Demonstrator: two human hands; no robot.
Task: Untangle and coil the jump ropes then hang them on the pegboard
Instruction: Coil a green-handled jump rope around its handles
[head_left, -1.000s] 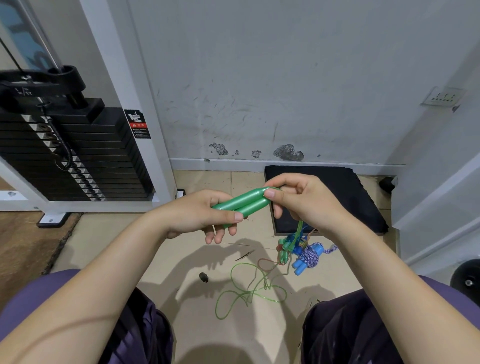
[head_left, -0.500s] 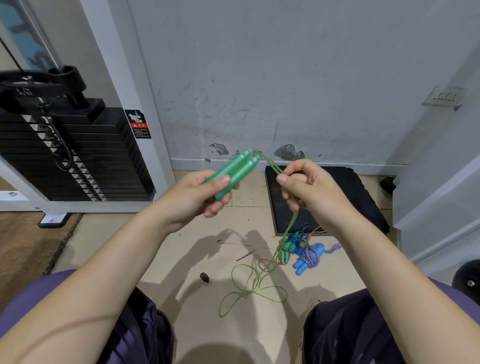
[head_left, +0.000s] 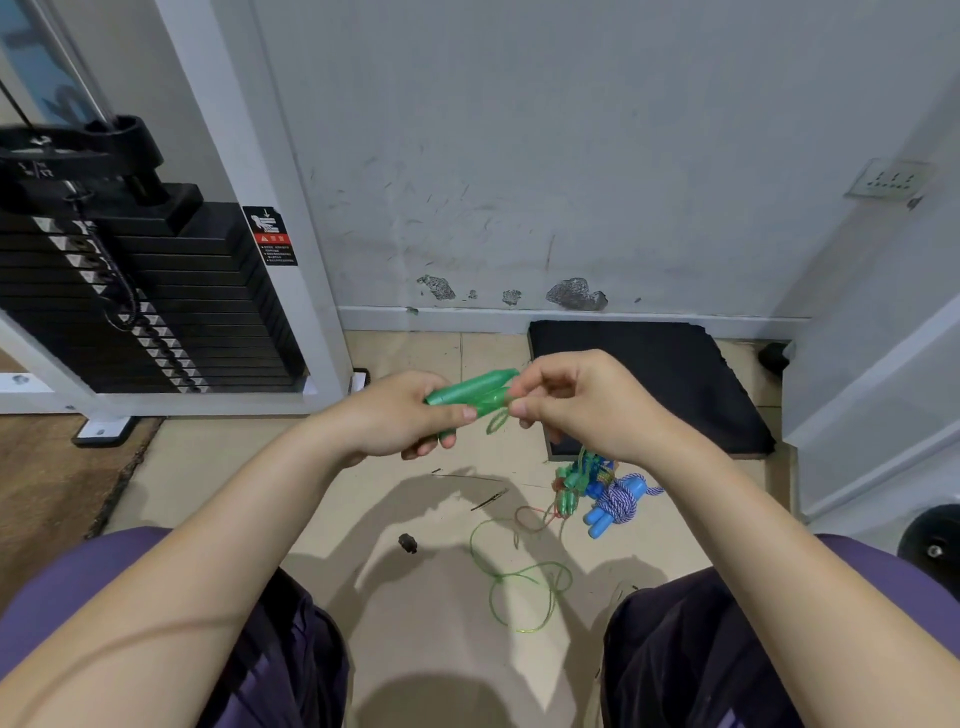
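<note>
Two green jump-rope handles (head_left: 470, 392) lie side by side in my left hand (head_left: 400, 415), which grips them at chest height. My right hand (head_left: 576, 402) pinches the thin green cord (head_left: 497, 420) right at the handles' near end, where it forms a small loop. The rest of that green cord (head_left: 524, 577) lies in loose loops on the tiled floor between my knees. A pile of other ropes (head_left: 576, 480), green and multicoloured, sits on the floor beside a coiled blue-and-white rope with blue handles (head_left: 618, 501). No pegboard is in view.
A black weight stack (head_left: 145, 296) in a white frame stands at the left. A black mat (head_left: 649, 379) lies against the scuffed wall. A small dark object (head_left: 408, 543) rests on the tiles, and a dark round weight (head_left: 932, 545) shows at the right edge.
My left hand has come back down from its raised position with the handles. My right hand has moved in to the handles' end, gathering the cord into a small loop.
</note>
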